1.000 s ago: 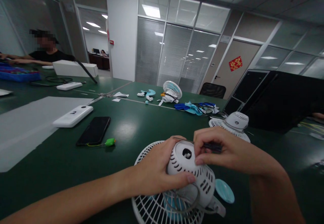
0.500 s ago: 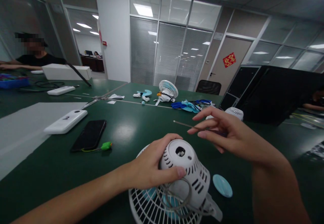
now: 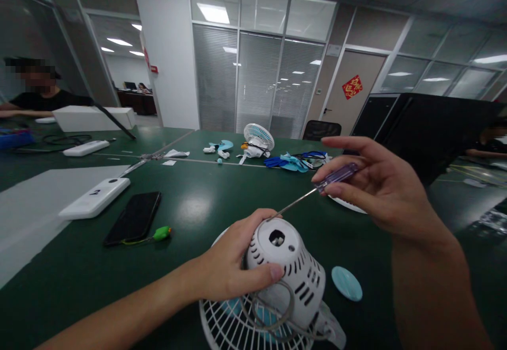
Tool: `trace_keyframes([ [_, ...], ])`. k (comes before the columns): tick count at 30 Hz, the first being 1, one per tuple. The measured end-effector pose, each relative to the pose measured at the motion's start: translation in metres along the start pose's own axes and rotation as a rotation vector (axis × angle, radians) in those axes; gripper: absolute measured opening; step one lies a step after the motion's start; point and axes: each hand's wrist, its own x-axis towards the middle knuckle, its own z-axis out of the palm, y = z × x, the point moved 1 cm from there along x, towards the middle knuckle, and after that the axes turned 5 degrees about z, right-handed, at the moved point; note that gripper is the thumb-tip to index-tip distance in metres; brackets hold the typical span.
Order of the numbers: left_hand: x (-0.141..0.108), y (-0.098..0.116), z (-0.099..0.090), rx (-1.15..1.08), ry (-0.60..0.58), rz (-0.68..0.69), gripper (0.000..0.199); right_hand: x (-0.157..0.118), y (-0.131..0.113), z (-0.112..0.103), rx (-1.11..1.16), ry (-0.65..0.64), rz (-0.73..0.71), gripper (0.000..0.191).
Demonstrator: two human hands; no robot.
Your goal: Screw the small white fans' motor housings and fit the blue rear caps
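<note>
In the lower centre of the frame, a white fan (image 3: pixel 297 276) is rested on the green table (image 3: pixel 190 255), grille downward and motor housing upward. The housing is gripped by the left hand (image 3: pixel 232 260), with the thumb laid along the near side and the fingers passed over the far side. At the right of centre, the purple handle of a screwdriver (image 3: pixel 336 177) is pinched between thumb and fingers of the right hand (image 3: pixel 380 191), the index finger being raised clear. The tip is brought to the far edge of the housing's top, close beside the left fingertips; whether it is seated in anything cannot be told. Because the shaft is held at a slant and the grasp looks light, the tip could be made to skid across the plastic or into those fingers. If pressure were applied off-centre, the rounded housing could be rocked on its grille. The loose cable (image 3: pixel 291 308), looped below the left thumb, could be snagged by a turn of the fan, and the pale blue disc (image 3: pixel 347 283), lying just to the right, could be knocked
</note>
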Motion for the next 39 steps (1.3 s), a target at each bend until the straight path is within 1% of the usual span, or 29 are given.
trace_keyframes([
  [2, 0.000, 0.000, 0.000, 0.013, 0.009, -0.008, 0.058, 0.003, 0.003, 0.004, 0.080, 0.067, -0.024, 0.035],
  [4, -0.001, -0.001, 0.000, 0.025, 0.014, -0.017, 0.059, 0.005, 0.004, 0.009, 0.137, 0.109, -0.042, 0.030],
  [8, -0.001, -0.001, 0.000, 0.035, 0.019, -0.014, 0.058, 0.002, -0.001, 0.023, 0.142, 0.148, -0.086, 0.026],
  [10, -0.001, -0.001, 0.001, 0.037, 0.019, -0.007, 0.057, -0.001, -0.005, 0.030, 0.124, 0.133, -0.115, 0.024],
  [15, 0.000, 0.001, 0.001, 0.063, 0.011, -0.005, 0.057, -0.003, -0.006, 0.039, 0.070, 0.026, -0.157, 0.030],
  [20, 0.001, 0.001, 0.001, 0.088, 0.013, 0.027, 0.051, -0.003, -0.004, 0.038, 0.156, 0.058, -0.212, 0.030],
  [22, 0.001, 0.001, 0.001, 0.084, 0.002, 0.042, 0.048, -0.003, -0.005, 0.039, 0.163, 0.036, -0.184, 0.030],
  [25, 0.001, 0.002, 0.001, 0.071, -0.010, 0.048, 0.049, -0.005, -0.005, 0.041, 0.109, -0.022, -0.104, 0.030],
  [27, 0.001, 0.002, 0.002, 0.067, -0.003, 0.040, 0.050, -0.005, -0.005, 0.042, 0.084, -0.033, -0.085, 0.030],
  [32, 0.001, 0.001, 0.002, 0.090, -0.004, 0.040, 0.049, -0.005, -0.004, 0.043, 0.058, -0.038, -0.088, 0.028],
  [37, 0.001, -0.001, 0.001, 0.100, 0.000, 0.050, 0.051, -0.005, -0.005, 0.042, 0.095, 0.029, -0.092, 0.027],
  [39, 0.000, 0.000, 0.001, 0.106, 0.004, 0.042, 0.052, -0.005, -0.004, 0.042, 0.098, 0.028, -0.086, 0.028],
])
